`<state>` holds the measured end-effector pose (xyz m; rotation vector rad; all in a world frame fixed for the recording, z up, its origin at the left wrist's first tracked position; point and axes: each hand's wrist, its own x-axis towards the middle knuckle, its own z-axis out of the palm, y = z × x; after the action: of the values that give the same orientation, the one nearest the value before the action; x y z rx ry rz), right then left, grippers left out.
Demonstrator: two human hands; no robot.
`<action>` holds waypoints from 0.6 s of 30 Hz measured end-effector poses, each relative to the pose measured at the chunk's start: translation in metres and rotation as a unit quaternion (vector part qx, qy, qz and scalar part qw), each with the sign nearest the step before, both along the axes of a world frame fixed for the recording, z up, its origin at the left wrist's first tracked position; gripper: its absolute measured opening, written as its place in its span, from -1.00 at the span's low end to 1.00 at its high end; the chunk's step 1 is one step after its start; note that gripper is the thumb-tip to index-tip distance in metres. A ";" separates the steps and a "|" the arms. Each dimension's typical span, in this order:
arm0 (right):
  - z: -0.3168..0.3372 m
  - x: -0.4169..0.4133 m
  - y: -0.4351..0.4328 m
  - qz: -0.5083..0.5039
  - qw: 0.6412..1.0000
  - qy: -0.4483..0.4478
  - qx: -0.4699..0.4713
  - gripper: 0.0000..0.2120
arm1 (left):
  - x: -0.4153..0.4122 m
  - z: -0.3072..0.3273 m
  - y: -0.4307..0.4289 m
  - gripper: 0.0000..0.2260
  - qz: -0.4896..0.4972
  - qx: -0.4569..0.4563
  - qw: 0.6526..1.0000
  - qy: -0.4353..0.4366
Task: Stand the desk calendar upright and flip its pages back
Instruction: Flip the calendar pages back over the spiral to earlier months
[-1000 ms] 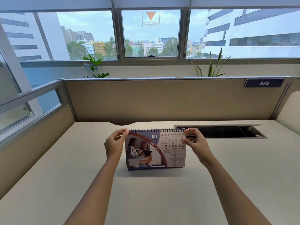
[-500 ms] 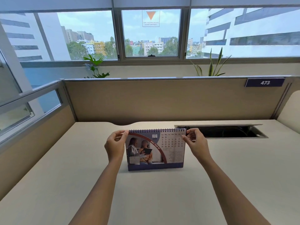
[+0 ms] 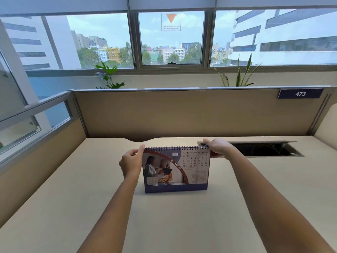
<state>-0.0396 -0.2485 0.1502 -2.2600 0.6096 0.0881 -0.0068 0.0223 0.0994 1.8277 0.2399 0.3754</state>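
1. Both hands grip the top corners of the desk calendar [image 3: 176,169]: the left hand [image 3: 131,164] has its thumb pressed on the front face at the left end of the spiral binding [image 3: 176,148], with the fingers curled round the edge behind, so it is pinched shut on that corner.
2. At the other top corner, the right hand [image 3: 219,148] reaches over the right end of the binding, fingers closed over the top and back; it looks clamped on the corner, though the far-side fingertips are hidden.
3. Between the hands, the calendar stands on its lower edge on the desk [image 3: 164,225], roughly centred left to right, its August page facing the person and lying flat against the stack.
4. Judged from this, the standing-up part is about done: the calendar is upright, but both hands steady it, so whether it stands alone cannot be told.
5. Flipping is what remains: no page is lifted off the binding in this view, and how many pages must go back cannot be told.
6. Farther off, to the right behind the calendar, an open cable tray [image 3: 262,149] is sunk into the desk; the right hand sits just in front of its near-left end.
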 end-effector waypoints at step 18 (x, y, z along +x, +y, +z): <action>0.001 0.001 -0.006 -0.062 0.930 -0.167 0.323 -0.83 | -0.002 0.000 0.002 -0.76 -0.030 -0.064 0.997 0.028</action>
<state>-0.0384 -0.2549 0.1511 -1.5462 0.4518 -0.1404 -0.0092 0.0245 0.0998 1.7161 0.2431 0.2610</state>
